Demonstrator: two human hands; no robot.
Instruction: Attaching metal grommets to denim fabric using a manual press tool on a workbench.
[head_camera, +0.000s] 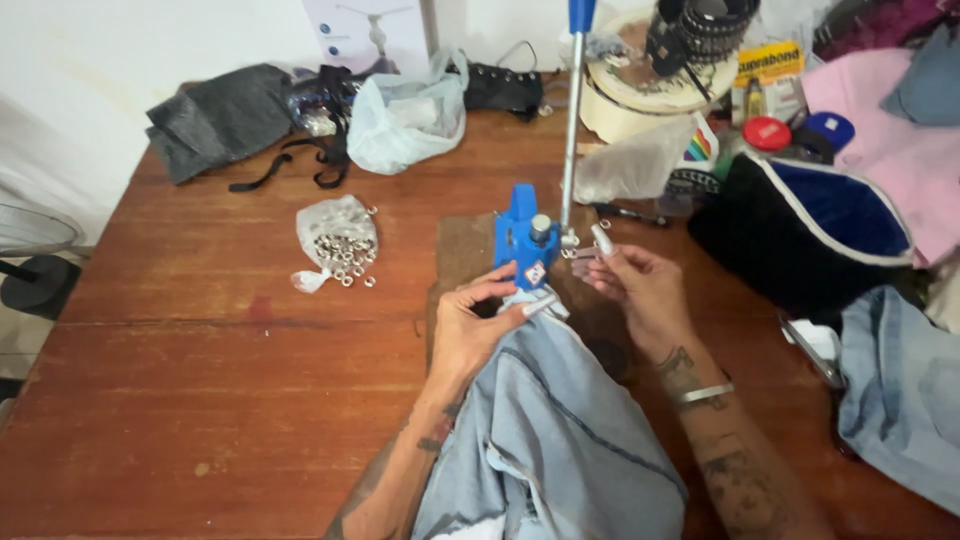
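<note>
Now at the centre of the frame: left hand (470, 325) pinching the edge of a light blue denim garment (550, 430), fingers together on the cloth, pressing it up to the base of a blue hand press (525, 240). Right hand (640, 285) just to the right of the press, fingertips closed on a small metal piece (585, 252), probably an eyelet, too small to tell for sure. Long metal lever (572, 120) of the press rising to the top of the frame, not touched by any hand.

Denim lying from the centre down to the bottom edge, over a wooden table (200, 380). Soft and floppy, a bit heavy, likely to slide off; best held close to the edge, near the spot under the press. Small metal piece light, hard and smooth, easy to drop; best taken by its rim.

Left of centre: clear bag of metal eyelets (338, 243), some spilled beside it. Upper centre: white plastic bag (405, 120).
</note>
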